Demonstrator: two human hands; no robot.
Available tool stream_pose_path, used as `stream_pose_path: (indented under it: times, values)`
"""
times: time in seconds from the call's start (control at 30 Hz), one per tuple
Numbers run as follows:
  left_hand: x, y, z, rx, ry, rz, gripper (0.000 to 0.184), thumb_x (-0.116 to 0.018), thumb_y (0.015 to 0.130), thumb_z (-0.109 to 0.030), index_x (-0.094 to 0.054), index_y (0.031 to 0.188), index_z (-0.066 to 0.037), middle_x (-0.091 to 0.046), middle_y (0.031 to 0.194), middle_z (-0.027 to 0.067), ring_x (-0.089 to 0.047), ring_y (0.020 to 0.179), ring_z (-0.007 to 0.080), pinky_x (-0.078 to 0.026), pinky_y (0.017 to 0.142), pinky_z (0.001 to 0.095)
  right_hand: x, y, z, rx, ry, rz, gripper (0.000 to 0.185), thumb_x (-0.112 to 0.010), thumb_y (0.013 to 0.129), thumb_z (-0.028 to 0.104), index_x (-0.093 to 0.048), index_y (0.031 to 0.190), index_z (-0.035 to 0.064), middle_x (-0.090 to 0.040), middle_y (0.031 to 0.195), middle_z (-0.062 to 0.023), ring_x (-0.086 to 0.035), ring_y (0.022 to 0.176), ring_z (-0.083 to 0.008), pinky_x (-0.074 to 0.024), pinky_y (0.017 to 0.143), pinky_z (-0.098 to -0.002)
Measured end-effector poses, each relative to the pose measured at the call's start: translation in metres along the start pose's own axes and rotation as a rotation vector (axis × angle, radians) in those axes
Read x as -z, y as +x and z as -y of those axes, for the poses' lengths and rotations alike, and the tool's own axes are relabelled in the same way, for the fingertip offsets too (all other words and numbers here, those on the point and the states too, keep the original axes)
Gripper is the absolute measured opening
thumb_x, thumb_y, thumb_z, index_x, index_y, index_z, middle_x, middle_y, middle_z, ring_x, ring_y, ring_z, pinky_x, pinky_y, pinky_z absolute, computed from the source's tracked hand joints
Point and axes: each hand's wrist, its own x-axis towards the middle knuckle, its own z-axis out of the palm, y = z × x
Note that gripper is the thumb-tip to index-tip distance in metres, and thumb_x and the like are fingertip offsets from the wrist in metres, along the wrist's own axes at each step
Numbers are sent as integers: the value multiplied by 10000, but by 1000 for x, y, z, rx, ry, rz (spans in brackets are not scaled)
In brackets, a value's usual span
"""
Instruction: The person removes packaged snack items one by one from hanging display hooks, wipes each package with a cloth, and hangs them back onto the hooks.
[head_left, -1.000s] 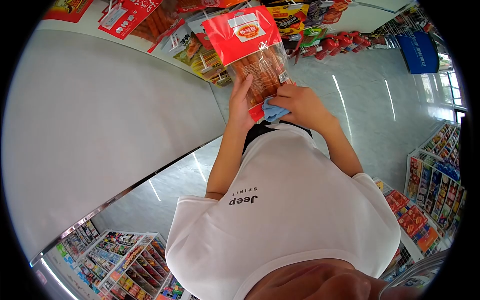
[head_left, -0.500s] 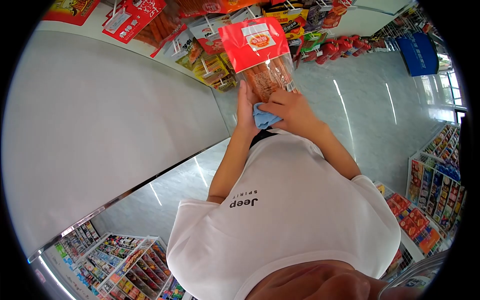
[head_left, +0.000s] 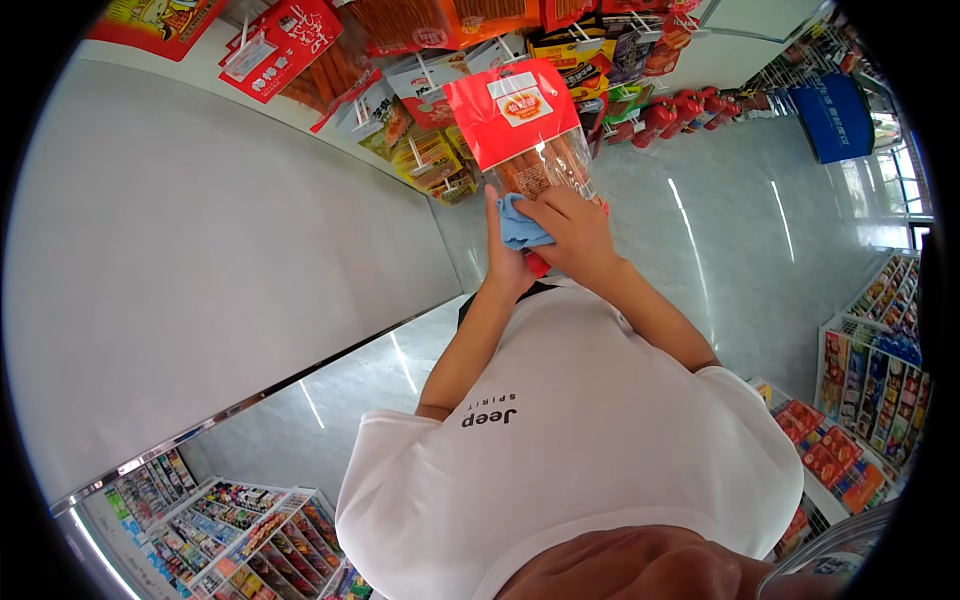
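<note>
A snack packet [head_left: 512, 122] with a red top and a clear lower part showing brown sticks is held up in front of my shirt. My left hand [head_left: 507, 258] supports its lower left side, thumb up along the edge and the other fingers hidden behind. A folded light-blue cloth [head_left: 523, 226] lies against the lower front of the packet. My right hand [head_left: 574, 235] is closed on this cloth, fingers bent over it and pressing it to the packet's face. A bit of red packet shows below the hands.
Hanging snack packets [head_left: 435, 165] fill hooks just ahead. A large pale panel [head_left: 230, 270] stands on my left. Shiny grey floor [head_left: 740, 240] runs to the right, with a blue bin-like container [head_left: 835, 118] farther off. Stocked shelves [head_left: 265, 540] are at lower left and right.
The cloth has moved slightly up and left over the packet with my right hand. The packet has shifted a little lower in view, and more red shows beneath my hands.
</note>
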Motion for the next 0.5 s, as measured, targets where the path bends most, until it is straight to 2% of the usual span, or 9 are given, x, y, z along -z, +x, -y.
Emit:
stream_pose_path:
  times: [0.03,0.13,0.23,0.33,0.43,0.5]
  values:
    - [-5,-3,-3,19,44,-83,614,-364,1026,-593,-406,1448,-148,-492,1433,69,-514,1298,205,-483,1020,391,7,8,5,28,9,-30,448,-791,671,142,-679,1104,130,-648,966,-39,-652,873,-252,-528,664,-389]
    - [-17,0,5,-108,-67,135,631,-300,1038,-601,-383,1473,-152,-467,1470,72,-491,1333,206,-451,1060,396,8,33,-4,6,0,-278,470,-795,627,102,-704,1088,107,-625,894,-61,-643,836,-250,-522,687,-371]
    - [-17,0,14,-145,114,14,650,-257,1045,-600,-338,1511,-154,-424,1516,81,-444,1382,221,-381,1127,421,11,41,6,-46,-7,-182,480,-792,637,101,-699,1109,107,-626,915,-65,-640,856,-263,-523,707,-377]
    - [-17,-4,9,-16,106,-69,696,-272,1043,-595,-238,1552,-121,-368,1550,104,-428,1398,256,-390,1129,442,3,37,9,56,41,-130,479,-796,641,109,-699,1109,106,-635,935,-68,-642,861,-283,-524,713,-380]
    - [-11,5,8,-207,-37,161,596,-335,1069,-472,-234,1550,-133,-413,1511,105,-458,1372,253,-411,1116,440,14,39,-6,-12,-14,-166,429,-801,691,170,-694,1101,102,-623,940,-60,-639,869,-260,-525,715,-370]
    - [-14,1,6,-247,57,145,548,-384,1067,-409,-283,1528,-130,-450,1472,97,-483,1338,249,-435,1089,450,26,36,-27,-90,-30,-190,418,-802,695,149,-696,1095,89,-621,935,-73,-638,860,-276,-521,710,-376]
